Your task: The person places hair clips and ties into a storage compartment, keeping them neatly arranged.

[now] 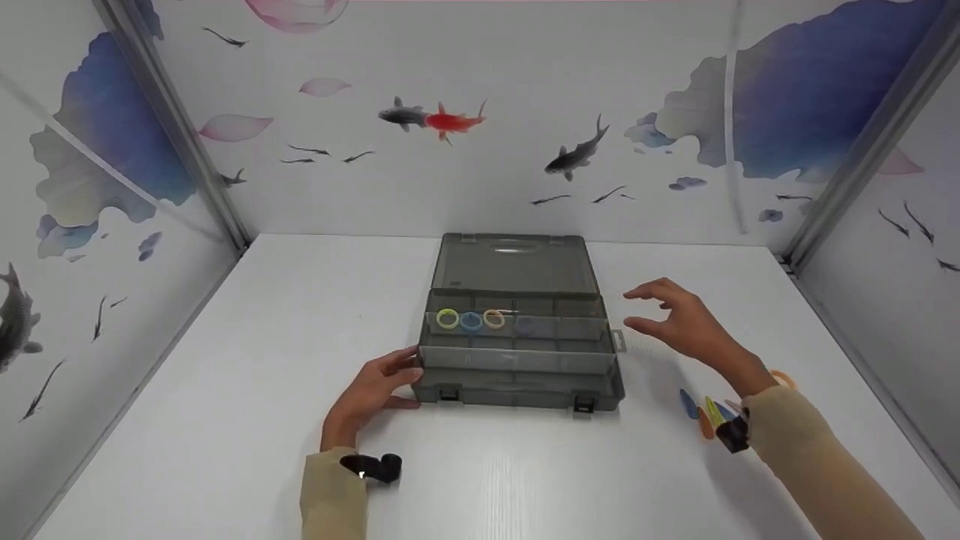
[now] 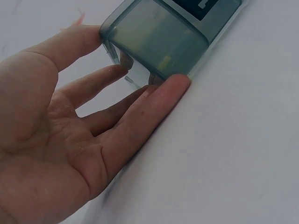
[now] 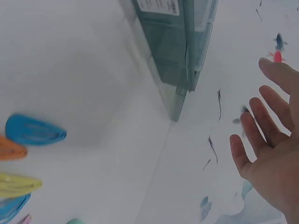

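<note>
A grey see-through compartment box [image 1: 517,379] lies on the table with its lid [image 1: 514,262] folded back. Inside, in a rear compartment row, stand a yellow ring [image 1: 447,319], a blue ring [image 1: 471,322] and an orange ring [image 1: 493,319]. My left hand [image 1: 376,382] holds the box's left front corner, thumb at the upper edge and the little finger low, as the left wrist view shows. Right of the box, my right hand [image 1: 679,319] hangs in the air, thumb and fingers apart, with nothing between them.
Several coloured hair clips lie on the table by the right wrist, among them a blue clip [image 3: 35,129] and a yellow clip [image 3: 18,185]. An orange ring [image 1: 784,379] peeks out behind that wrist. Printed walls [image 1: 480,180] enclose the table's back and sides.
</note>
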Demonstrator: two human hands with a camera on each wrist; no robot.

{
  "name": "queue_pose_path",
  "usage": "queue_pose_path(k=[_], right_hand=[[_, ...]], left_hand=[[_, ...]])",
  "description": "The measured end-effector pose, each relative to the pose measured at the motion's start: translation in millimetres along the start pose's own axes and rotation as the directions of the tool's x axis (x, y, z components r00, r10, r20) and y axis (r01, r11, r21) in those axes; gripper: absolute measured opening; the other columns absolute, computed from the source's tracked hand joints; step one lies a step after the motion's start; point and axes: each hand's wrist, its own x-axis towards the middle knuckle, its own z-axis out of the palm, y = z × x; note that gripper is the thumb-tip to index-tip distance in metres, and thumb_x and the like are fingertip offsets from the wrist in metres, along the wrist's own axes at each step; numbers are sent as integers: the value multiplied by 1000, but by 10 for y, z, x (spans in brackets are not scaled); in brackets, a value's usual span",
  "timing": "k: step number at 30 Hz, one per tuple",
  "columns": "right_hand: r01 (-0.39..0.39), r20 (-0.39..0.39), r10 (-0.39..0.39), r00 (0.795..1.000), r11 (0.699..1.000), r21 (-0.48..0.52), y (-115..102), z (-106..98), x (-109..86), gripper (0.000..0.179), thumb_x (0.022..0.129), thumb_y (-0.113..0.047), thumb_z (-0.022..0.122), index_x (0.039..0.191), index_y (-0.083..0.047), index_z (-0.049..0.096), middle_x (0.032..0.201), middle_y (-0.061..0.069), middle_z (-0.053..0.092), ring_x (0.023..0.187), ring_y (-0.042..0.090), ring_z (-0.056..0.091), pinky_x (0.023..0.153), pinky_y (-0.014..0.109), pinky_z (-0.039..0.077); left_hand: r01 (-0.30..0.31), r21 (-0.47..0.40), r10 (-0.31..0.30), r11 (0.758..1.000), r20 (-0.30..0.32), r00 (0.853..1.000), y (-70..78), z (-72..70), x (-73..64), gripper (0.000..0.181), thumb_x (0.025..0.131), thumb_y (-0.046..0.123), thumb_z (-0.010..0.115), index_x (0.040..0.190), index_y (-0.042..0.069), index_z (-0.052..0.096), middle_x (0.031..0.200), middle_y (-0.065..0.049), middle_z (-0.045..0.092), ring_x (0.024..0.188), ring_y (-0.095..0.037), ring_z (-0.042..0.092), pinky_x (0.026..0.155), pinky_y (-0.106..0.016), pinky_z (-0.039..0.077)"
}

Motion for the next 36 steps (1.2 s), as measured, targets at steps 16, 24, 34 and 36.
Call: queue_pose_path(k=[16, 24, 34, 36], right_hand=[[-172, 59, 175, 983, 983, -60, 639, -467, -535, 58, 93, -42, 70, 137, -6, 59, 139, 20, 55, 127, 43, 50, 102, 61, 48], [-286, 97, 294, 951, 954, -87, 951, -538, -695, 66, 93, -45, 69, 141, -2, 53, 142, 30, 49, 127, 49, 47, 104, 69, 43], [-444, 166, 457, 874, 889, -113, 1268, -556, -864, 82, 89, -55, 69, 147, -1, 45, 147, 39, 36, 128, 59, 37, 100, 70, 46], [-462, 176, 476, 861, 879, -116, 1309, -541, -895, 84, 88, -55, 70, 147, 0, 44, 147, 40, 34, 129, 60, 35, 102, 71, 45]], left_hand=[[10, 14, -10, 1000, -16, 1000, 12, 16, 0, 64, 97, 23, 67, 154, 9, 40, 156, -23, 40, 140, -42, 44, 89, -46, 62], [12, 13, -12, 1000, -18, 1000, 15, 14, -15, 65, 97, 23, 67, 153, 8, 40, 156, -24, 39, 139, -42, 45, 90, -47, 62], [13, 14, -12, 1000, -21, 1000, -13, 11, 12, 65, 96, 24, 68, 153, 10, 41, 156, -22, 41, 137, -39, 48, 90, -46, 62], [7, 16, -7, 1000, -13, 1000, -14, 12, 8, 65, 97, 24, 67, 154, 9, 40, 157, -23, 39, 138, -41, 46, 90, -46, 62]])
